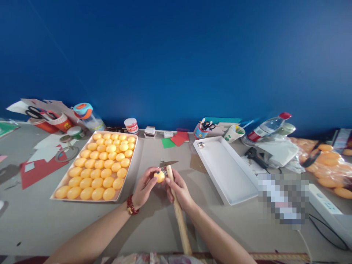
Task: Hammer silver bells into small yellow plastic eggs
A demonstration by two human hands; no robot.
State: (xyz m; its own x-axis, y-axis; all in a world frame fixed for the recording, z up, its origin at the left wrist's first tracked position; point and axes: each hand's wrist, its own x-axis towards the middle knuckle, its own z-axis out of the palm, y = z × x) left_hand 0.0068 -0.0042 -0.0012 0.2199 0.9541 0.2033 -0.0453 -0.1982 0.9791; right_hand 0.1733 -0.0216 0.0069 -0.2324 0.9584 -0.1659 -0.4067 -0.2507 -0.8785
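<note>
Resting in left grip [143, 187]: yellow-orange ball [159, 177]

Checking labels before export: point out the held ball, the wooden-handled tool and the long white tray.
Held ball [159, 177], head view: its camera-facing side.
Wooden-handled tool [178, 215], head view: the handle, around midway.
Long white tray [232, 171], head view: a bare part of its floor.

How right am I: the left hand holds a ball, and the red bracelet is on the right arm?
Wrong arm: the head view shows the red bracelet on the left arm. The left hand does hold a ball.
</note>
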